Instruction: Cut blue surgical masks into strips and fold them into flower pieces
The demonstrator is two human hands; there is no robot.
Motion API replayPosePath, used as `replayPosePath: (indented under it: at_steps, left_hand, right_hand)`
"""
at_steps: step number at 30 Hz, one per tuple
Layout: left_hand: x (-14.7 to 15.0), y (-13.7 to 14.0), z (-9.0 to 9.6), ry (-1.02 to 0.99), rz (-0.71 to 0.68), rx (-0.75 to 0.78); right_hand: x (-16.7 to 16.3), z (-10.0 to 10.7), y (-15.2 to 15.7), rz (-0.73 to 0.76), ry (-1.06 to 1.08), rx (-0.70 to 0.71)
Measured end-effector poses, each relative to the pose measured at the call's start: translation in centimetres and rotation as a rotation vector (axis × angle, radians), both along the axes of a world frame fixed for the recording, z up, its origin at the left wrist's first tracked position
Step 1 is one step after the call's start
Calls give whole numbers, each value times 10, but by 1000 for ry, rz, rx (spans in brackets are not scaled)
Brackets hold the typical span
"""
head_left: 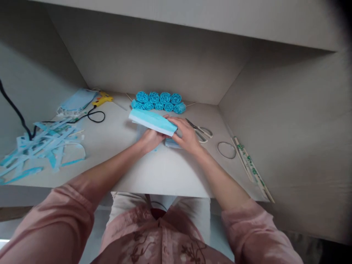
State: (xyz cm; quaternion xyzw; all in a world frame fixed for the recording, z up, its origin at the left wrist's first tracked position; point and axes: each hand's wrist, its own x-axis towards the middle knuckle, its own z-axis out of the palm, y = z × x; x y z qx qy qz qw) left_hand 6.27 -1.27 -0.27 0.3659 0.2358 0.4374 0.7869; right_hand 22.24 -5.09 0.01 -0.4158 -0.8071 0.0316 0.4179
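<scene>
Both hands — left hand [150, 139], right hand [187, 135] — hold blue mask [152, 121].

Home craft nook: plain desk [154, 176] in alcove, glue gun [102, 99], scissors [202, 131], paper roses [159, 101].

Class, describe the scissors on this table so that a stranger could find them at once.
Start at the row of blue paper roses by the back wall. Come forward to the right hand; the scissors lie flat just beyond it. Their pale looped handles set them apart from the thin wire ring further right.
</scene>
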Motion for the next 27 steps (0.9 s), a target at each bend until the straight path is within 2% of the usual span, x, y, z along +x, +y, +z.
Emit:
replayPosePath:
  at_steps: [2,6,8,11,13,15,18,22,24,27]
  left_hand:
    - [1,-3,-5,4,-35,21]
    - [-1,-4,-10,80,-118,119]
    - [-3,-2,-9,89,-73,176]
    - [-10,8,-4,64,110,239]
    - [-16,18,-2,62,251,281]
    - [-23,28,-1,101,317,330]
    - [-29,38,0,162,359,360]
    - [-26,36,-2,192,395,327]
    - [-24,32,-2,199,408,341]
    - [-22,27,-1,236,419,384]
  right_hand:
    - [-1,-3,-1,-49,158,-38]
    - [0,-6,2,-195,576,-206]
    - [2,-6,6,-214,774,-256]
    - [6,-3,10,-157,937,-282]
    - [9,0,11,-124,965,-300]
    - [11,2,11,-135,967,-335]
    - [11,2,10,-156,993,-391]
    - [12,-2,11,-125,1010,-402]
    - [14,-5,13,-139,963,-400]
    - [19,-7,16,-236,839,-344]
